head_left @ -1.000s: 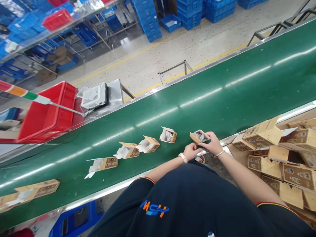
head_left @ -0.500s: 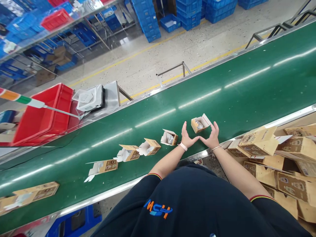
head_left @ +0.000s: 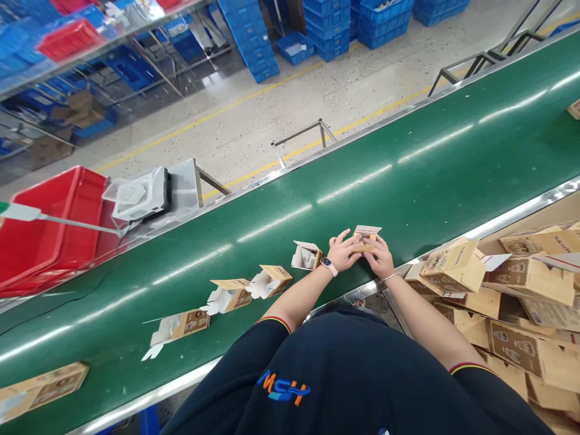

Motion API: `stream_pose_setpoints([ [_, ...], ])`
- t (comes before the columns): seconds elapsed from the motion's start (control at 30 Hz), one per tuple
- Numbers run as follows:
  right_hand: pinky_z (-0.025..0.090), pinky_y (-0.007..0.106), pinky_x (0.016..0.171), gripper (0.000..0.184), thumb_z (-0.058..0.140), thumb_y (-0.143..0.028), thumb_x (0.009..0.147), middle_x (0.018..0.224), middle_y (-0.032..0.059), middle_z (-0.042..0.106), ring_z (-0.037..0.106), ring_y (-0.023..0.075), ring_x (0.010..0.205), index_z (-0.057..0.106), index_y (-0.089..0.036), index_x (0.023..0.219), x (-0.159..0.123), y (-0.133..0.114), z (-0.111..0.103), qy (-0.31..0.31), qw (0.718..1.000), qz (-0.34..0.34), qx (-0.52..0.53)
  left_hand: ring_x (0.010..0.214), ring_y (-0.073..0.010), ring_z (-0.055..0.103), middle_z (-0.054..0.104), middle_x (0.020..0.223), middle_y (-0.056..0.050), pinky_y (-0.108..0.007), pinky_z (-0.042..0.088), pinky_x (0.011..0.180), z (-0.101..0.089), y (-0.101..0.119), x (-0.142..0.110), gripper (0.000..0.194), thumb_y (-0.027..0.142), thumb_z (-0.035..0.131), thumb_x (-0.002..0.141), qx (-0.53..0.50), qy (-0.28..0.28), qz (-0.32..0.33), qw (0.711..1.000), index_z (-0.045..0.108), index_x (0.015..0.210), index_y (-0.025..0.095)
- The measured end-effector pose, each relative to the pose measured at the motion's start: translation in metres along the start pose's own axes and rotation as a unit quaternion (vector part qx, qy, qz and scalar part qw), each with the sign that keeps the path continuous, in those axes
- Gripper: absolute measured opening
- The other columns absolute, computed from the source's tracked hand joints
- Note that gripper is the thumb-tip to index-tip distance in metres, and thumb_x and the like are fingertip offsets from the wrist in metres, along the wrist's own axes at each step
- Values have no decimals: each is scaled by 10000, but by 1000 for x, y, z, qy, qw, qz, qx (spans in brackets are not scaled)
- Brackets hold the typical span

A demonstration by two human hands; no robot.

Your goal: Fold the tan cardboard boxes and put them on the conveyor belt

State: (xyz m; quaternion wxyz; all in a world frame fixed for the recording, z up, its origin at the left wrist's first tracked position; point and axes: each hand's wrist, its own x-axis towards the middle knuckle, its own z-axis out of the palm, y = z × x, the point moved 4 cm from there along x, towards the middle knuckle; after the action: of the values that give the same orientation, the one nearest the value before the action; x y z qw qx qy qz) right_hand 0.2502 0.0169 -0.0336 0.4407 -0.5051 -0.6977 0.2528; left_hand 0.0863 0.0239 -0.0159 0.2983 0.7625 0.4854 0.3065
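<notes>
A small brown cardboard box point(head_left: 368, 231) stands on the green conveyor belt in front of me, its white-lined flap raised at the far side. My left hand point(head_left: 343, 251), with a watch at the wrist, grips the box's left side, fingers reaching over its top. On the opposite side my right hand point(head_left: 379, 258) holds the box with its fingers bent round it. Both hands hide most of the box and its contents. Just left of my left hand sits another open box point(head_left: 307, 256) with a pale wrapped item inside.
More open boxes point(head_left: 272, 281) stand in a row leftward along the belt point(head_left: 281, 223). Brown cartons point(head_left: 453, 266) are piled at the right, beside the belt's metal edge. A red bin point(head_left: 54, 223) and a scale point(head_left: 140, 193) stand beyond the belt at the left.
Both hands have closed in on the box from its two sides, where they were spread apart before. The view has shifted, and a box edge now shows at the far right.
</notes>
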Motion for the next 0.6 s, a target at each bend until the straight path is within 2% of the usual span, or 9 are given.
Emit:
stream_pose_setpoints([
  [0.03,402,545,1047,300,490,-479,849,1069,99,662,590,283,1103,646,-236,767,1,0,1,40,999,29,7,1307,-312,438,675,1167,-70,-550,297,1056,3,0,5,117,362,651,808,-12,3,-4,1000,707,864,277],
  [0.13,484,478,968,339,519,-500,833,1127,138,571,593,271,1062,512,-216,649,-6,3,5,179,974,138,6,1088,-262,581,694,970,-71,-508,381,1015,16,-4,19,152,350,634,823,-88,54,-47,994,663,726,236],
  [0.2,518,456,911,317,568,-508,792,1158,151,497,605,256,1003,480,-211,724,-12,9,7,247,949,198,13,940,-216,617,656,999,-74,-441,466,938,24,-12,23,179,364,702,765,-156,127,-128,971,651,856,218],
  [0.23,534,445,876,318,587,-506,772,1165,153,469,608,245,973,479,-209,798,-14,14,8,265,937,227,20,884,-192,622,630,1060,-84,-406,496,889,29,-17,25,318,364,750,716,-186,159,-181,953,631,967,208],
  [0.27,546,435,845,341,597,-501,758,1167,151,452,608,235,946,472,-207,879,-14,20,9,273,927,255,29,847,-173,622,601,1126,-100,-377,515,847,33,-23,26,480,356,793,667,-211,176,-234,932,593,1075,200],
  [0.33,561,416,799,405,597,-485,751,1136,138,462,605,220,901,437,-209,1001,-11,32,11,263,917,296,47,841,-162,626,568,1197,-127,-344,530,801,44,-31,31,671,319,844,604,-255,161,-318,899,527,1183,195],
  [0.43,575,390,731,387,567,-464,775,988,92,530,611,209,824,423,-214,1035,0,46,13,237,917,315,63,922,-196,639,600,1163,-130,-342,539,804,57,-34,43,599,269,844,614,-295,106,-356,880,549,1130,190],
  [0.53,576,363,665,359,561,-442,786,872,54,558,611,200,745,452,-221,1047,9,53,11,227,921,312,63,930,-202,650,630,1110,-116,-350,550,803,66,-29,55,491,241,814,652,-300,90,-351,882,566,1072,184],
  [0.6,575,369,686,403,575,-440,777,900,59,576,617,203,763,468,-219,1096,11,54,5,229,922,307,58,925,-200,656,640,1089,-116,-357,555,806,69,-22,61,426,239,780,692,-300,80,-347,885,564,1054,175],
])
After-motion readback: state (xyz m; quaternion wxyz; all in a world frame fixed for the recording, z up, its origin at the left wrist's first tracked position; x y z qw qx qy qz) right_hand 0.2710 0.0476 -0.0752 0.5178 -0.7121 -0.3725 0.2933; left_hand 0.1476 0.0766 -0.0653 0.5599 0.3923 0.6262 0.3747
